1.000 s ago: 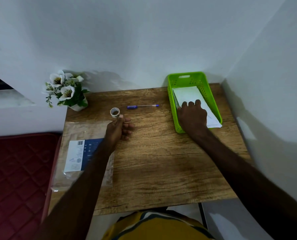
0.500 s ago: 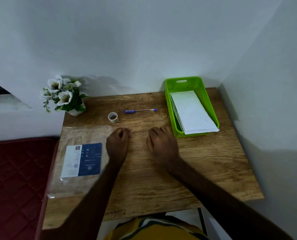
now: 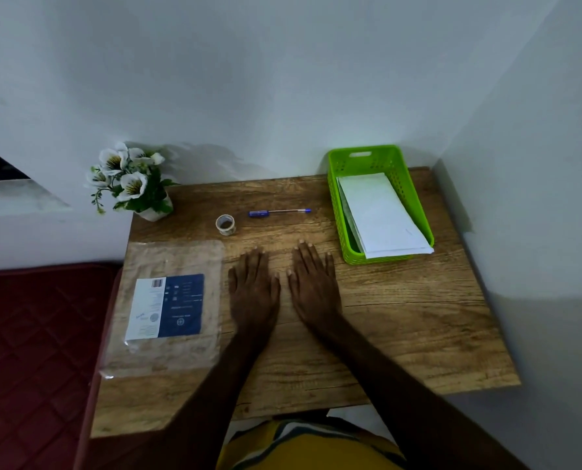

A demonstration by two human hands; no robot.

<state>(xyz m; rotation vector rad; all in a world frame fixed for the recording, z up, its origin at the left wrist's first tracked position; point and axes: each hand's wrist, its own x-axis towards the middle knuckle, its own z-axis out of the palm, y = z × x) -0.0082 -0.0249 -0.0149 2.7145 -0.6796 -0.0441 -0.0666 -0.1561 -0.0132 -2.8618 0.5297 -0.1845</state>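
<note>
Basket [image 3: 379, 163] holds white papers [image 3: 381, 215]; left hand [image 3: 254, 293], right hand [image 3: 313, 286] flat on table [image 3: 418, 317].

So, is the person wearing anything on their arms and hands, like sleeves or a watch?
No. The left forearm and the right forearm are bare, with no sleeves in sight. The left hand and the right hand are bare too: no gloves, rings, watch or bracelet show. The only clothing visible is a yellow top with a striped band, at the bottom edge.
</note>
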